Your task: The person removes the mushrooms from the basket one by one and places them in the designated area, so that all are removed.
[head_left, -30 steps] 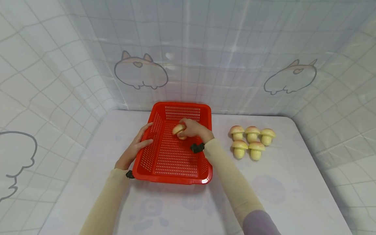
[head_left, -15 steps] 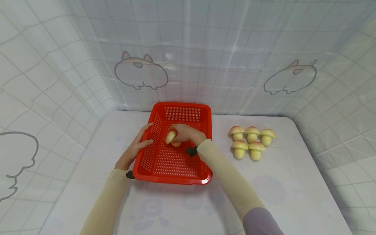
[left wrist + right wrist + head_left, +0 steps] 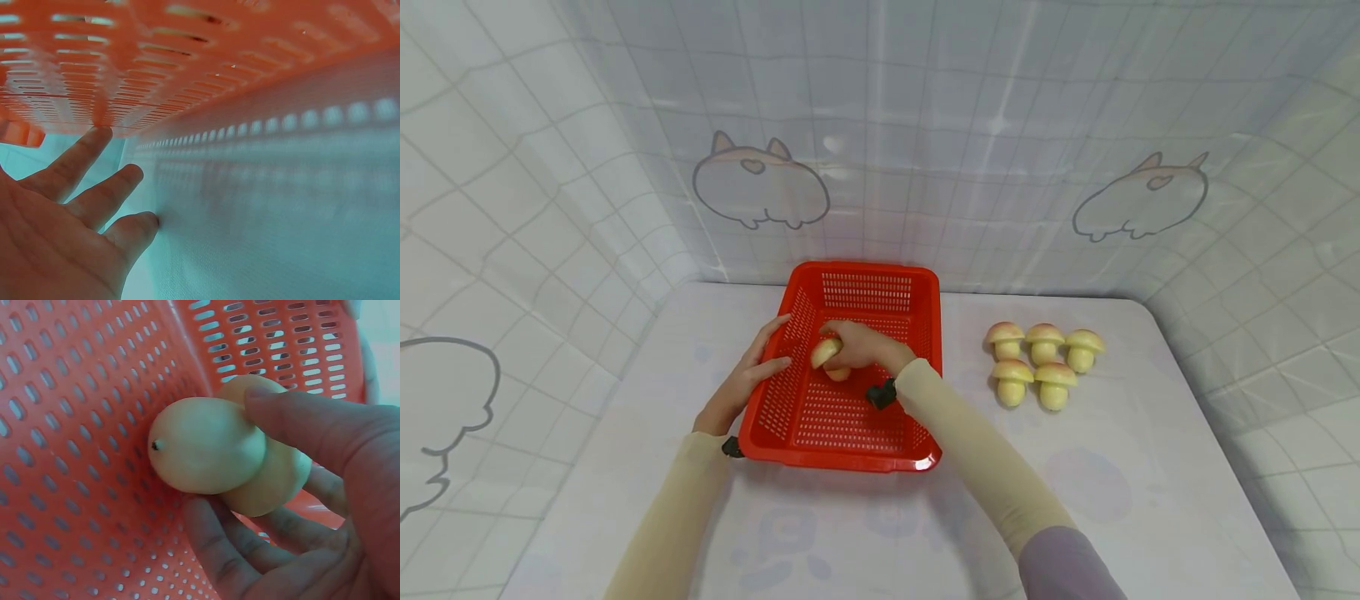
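Note:
A red perforated plastic basket (image 3: 842,458) stands on the table. Inside it, toward its left wall, my right hand (image 3: 859,346) grips a toy mushroom (image 3: 825,352) with a pale yellow cap and stem. The right wrist view shows thumb and fingers around this mushroom (image 3: 206,447), its rounded stem end facing the camera, close to the basket's mesh. My left hand (image 3: 745,379) lies against the basket's left rim, fingers spread and fairly straight. From the left wrist, three extended fingers appear beside the basket's outer wall (image 3: 206,56), one fingertip touching it.
Right of the basket, several more toy mushrooms (image 3: 1043,343) stand in two rows on the white table (image 3: 1135,467). A white tiled-pattern sheet (image 3: 955,167) with cartoon drawings rises behind the table and along both sides.
The right hand has moved left and slightly nearer within the basket, carrying the mushroom toward the left wall. The left hand, basket and mushrooms on the table stay where they were.

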Demonstrator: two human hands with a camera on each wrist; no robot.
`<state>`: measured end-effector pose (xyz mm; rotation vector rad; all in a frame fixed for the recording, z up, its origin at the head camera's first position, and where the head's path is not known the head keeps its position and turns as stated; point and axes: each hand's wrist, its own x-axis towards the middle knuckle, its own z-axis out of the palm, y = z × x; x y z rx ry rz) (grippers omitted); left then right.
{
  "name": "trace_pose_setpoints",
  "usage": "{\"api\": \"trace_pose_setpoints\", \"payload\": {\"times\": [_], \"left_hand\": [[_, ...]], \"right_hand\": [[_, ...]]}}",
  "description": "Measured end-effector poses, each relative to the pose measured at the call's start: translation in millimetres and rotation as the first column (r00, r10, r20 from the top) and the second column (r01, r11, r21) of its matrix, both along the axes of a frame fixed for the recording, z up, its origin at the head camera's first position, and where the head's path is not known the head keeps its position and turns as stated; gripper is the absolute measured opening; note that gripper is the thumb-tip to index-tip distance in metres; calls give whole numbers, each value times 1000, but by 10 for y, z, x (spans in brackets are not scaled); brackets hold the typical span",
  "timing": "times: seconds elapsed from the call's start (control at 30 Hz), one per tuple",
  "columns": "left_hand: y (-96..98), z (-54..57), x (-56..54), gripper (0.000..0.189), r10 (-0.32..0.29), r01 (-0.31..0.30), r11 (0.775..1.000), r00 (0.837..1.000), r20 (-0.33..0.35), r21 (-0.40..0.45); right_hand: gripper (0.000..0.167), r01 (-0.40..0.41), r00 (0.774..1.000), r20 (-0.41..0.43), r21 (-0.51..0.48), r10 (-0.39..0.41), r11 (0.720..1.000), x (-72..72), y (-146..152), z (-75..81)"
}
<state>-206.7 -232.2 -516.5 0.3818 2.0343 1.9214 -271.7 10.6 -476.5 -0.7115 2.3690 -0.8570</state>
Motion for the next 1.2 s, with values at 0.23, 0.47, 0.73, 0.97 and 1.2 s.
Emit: {"api": "trace_pose_setpoints", "payload": {"times": [0.23,0.47,0.73,0.97,1.2], "left_hand": [[4,13,2,70,-6,6,1000,1000,-3,6],[-5,9,-2,70,-5,5,1000,1000,2,1],[-4,1,-7,71,-6,5,1000,1000,4,6],[5,13,-7,71,-1,1,1000,1000,0,-3],[11,18,-7,71,-3,3,1000,1000,-1,-1]], "right_hand": [[64,25,1000,17,-49,-24,999,-1,-2,-35],[64,68,998,25,-87,-66,994,7,-23,-47],[65,76,997,0,-113,-76,991,0,-37,-72],[66,69,998,7,-108,-69,992,-11,-42,-86],[63,56,998,15,-109,-54,992,-2,-34,-65]]}}
